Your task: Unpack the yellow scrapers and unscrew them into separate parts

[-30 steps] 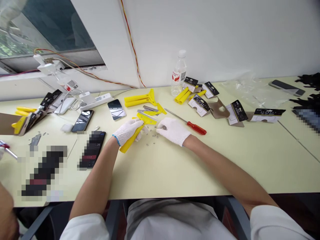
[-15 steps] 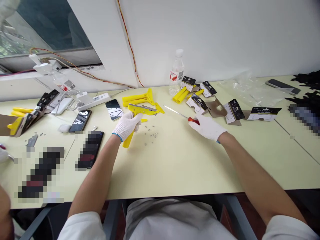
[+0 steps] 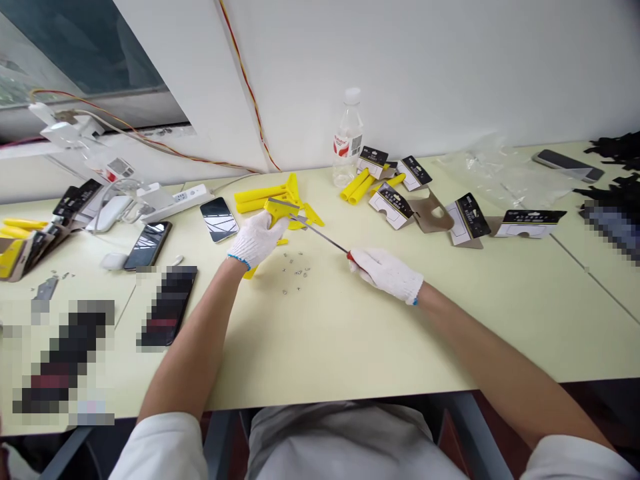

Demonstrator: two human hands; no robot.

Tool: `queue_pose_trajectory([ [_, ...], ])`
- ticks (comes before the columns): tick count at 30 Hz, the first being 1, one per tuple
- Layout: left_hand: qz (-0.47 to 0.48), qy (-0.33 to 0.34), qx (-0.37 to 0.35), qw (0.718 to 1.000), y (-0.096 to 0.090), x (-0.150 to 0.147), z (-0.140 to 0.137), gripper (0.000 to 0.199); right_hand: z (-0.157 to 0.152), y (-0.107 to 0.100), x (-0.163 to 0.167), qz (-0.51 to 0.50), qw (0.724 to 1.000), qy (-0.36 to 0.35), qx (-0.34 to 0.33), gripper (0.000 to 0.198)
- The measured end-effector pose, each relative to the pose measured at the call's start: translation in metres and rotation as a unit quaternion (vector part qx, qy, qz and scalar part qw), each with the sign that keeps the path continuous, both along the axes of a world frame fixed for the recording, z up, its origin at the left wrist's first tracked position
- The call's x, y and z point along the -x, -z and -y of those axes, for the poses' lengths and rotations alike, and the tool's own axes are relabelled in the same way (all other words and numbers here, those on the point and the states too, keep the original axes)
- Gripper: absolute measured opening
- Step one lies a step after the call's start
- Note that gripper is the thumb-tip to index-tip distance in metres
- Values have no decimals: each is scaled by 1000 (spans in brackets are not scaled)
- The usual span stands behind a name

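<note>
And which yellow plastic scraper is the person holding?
The yellow plastic scraper in the white-gloved left hand, its handle poking out below. The red-handled metal screwdriver points toward it; the other yellow plastic scrapers nearby lie on the pale table.

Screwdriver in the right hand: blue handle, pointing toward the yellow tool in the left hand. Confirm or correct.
The handle is red, not blue, in the head view. The right hand holds the screwdriver, pointing toward the yellow tool in the left hand.
</note>
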State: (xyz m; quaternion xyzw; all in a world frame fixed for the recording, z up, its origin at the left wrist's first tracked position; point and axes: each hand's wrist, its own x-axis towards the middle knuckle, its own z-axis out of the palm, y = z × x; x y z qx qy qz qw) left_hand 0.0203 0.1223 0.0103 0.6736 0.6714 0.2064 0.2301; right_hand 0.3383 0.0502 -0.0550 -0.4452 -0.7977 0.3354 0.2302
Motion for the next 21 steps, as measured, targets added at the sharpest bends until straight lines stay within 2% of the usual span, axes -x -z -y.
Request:
queue_pose_trajectory([
  [4,8,-6,5,1000,-2,-3,3,42,6,-9,2,-12,995,51,87,27],
  [8,18,-4,4,1000,-7,-4,4,39,11,-23,8,-19,986,92,140,31],
  [13,21,-4,0,1000,-6,-4,5,38,11,-29,12,-7,986,90,140,27],
  [17,16,-7,-1,1000,-3,-3,4,41,13,-27,13,-33,974,117,192,43],
  [21,3,1,-21,1000,1,0,1,43,13,-26,12,-55,971,123,199,42],
])
